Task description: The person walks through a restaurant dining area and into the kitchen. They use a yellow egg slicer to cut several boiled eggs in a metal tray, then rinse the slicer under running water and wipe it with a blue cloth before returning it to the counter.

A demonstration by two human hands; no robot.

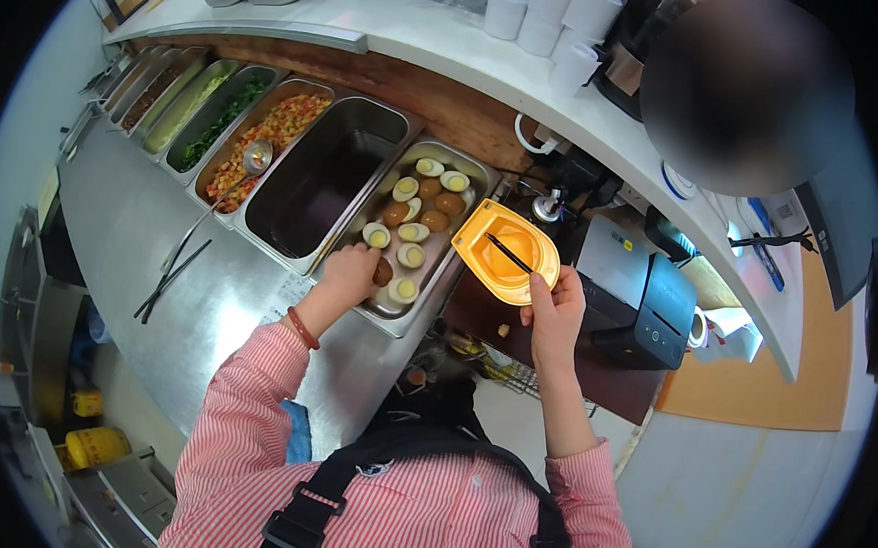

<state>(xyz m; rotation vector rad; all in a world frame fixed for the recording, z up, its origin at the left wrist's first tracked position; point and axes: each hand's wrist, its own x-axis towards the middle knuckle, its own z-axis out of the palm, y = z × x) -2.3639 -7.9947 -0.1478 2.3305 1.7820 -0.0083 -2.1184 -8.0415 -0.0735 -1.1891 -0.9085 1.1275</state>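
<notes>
My left hand (349, 276) reaches into the near left edge of a steel tray (439, 274) of boiled eggs; its fingertips are at a brown egg (382, 272) and partly hide it. Whether they grip it, I cannot tell. Several halved eggs (411, 255) with yellow yolks and several whole brown eggs (450, 203) lie in the tray. My right hand (557, 305) holds a yellow plastic container (496, 221), tilted, at the tray's right side. A black stick-like utensil (508, 253) lies across the container, its lower end by my right thumb.
Left of the eggs stand a deep steel pan of dark liquid (326, 173) and pans of diced vegetables (291, 121) and greens (225, 118). A ladle (257, 156) and black chopsticks (166, 288) lie leftward. A dark printer (629, 290) stands right; a white shelf (434, 42) runs behind.
</notes>
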